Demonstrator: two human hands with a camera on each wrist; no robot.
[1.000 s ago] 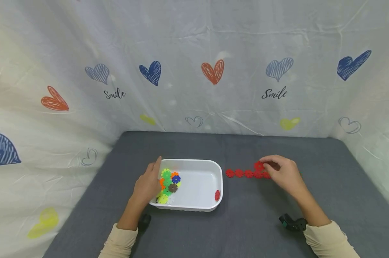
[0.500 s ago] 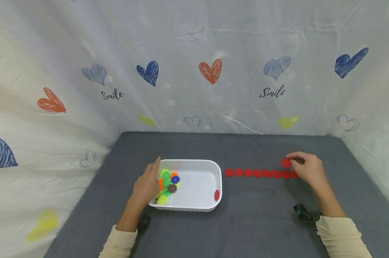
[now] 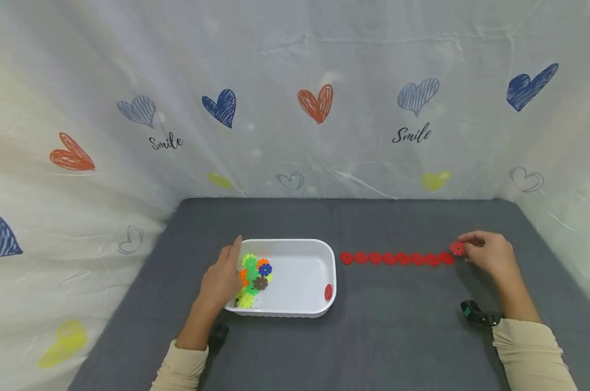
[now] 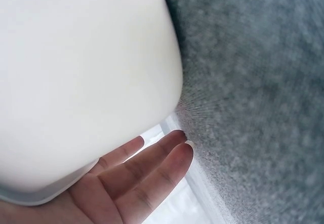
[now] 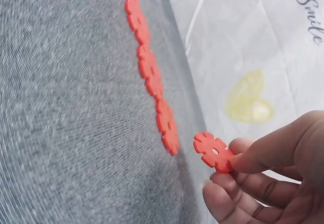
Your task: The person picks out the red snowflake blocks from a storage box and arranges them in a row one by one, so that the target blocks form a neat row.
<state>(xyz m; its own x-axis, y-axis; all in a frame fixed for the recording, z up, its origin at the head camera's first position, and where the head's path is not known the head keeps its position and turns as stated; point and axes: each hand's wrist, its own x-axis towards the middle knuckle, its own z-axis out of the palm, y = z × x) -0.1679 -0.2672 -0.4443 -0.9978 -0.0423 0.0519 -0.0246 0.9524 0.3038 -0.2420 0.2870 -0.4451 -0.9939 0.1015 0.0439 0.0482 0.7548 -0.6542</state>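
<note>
My right hand pinches a red notched plastic disc between thumb and fingers. In the right wrist view this disc hangs just above the cloth, apart from the last disc of the row. That row of several matching red discs lies on the grey cloth, running left from beside the hand. At the left end of a white tray rests my left hand, its fingers extended. The left wrist view shows these fingers fairly straight along the tray's outer wall.
Inside the tray, several notched discs in green, yellow, orange, blue and brown pile at the left. One red disc leans at its right wall. A grey cloth covers the table. A white curtain with printed hearts hangs behind.
My right hand has moved right along the row, leaving more red discs visible, and still holds a red disc, now just past the row's right end. The left hand and tray stay put.
</note>
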